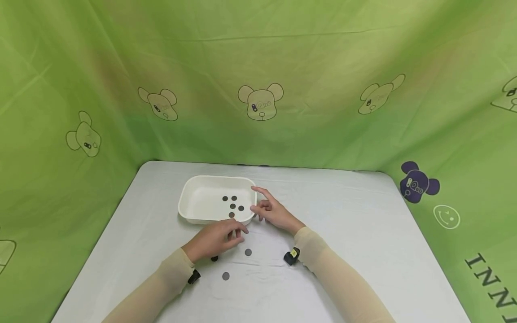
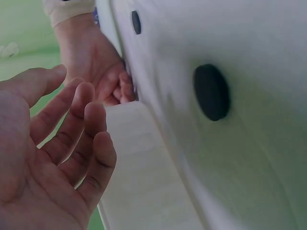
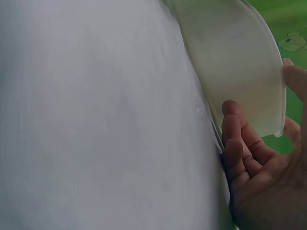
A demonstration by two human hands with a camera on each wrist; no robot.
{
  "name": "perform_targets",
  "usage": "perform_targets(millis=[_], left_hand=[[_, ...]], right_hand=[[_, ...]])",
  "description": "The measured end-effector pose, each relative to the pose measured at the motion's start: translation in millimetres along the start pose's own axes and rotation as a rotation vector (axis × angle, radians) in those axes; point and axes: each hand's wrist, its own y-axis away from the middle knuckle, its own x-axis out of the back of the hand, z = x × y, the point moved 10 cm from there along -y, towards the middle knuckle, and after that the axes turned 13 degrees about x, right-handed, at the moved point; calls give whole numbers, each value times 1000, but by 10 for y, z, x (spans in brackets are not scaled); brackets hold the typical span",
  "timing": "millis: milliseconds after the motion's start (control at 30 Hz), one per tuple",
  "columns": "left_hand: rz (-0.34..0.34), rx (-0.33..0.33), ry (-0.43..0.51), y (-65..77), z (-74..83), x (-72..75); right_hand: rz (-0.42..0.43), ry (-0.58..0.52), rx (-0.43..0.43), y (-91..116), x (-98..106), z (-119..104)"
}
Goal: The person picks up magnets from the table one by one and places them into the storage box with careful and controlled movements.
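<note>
A white shallow tray (image 1: 199, 197) sits on the table with several dark round discs (image 1: 233, 206) in its right half. My right hand (image 1: 276, 213) is at the tray's right end, thumb over the rim. In the right wrist view its other fingers curl by the outer wall of the tray (image 3: 235, 62). My left hand (image 1: 214, 239) hovers at the tray's front right corner, palm inward, fingers loosely bent and holding nothing. A loose disc (image 1: 248, 252) lies in front of the tray. The left wrist view shows a thick black disc (image 2: 212, 92) on the cloth.
Nearer the front edge lies another disc (image 1: 225, 276), and one more disc (image 1: 214, 258) is partly hidden under the left wrist. A white cloth covers the table (image 1: 343, 215). Green printed curtains (image 1: 315, 121) hang behind and at both sides.
</note>
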Motion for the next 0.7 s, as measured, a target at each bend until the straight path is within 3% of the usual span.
perform_targets(millis=[267, 533, 700], left_hand=[[-59, -35, -49, 19, 24, -180], [-26, -88, -168, 48, 93, -275], [-25, -81, -222, 53, 72, -335]], right_hand=[[5, 0, -10, 5, 5, -11], [10, -7, -7, 6, 11, -7], [4, -2, -6, 4, 4, -11]])
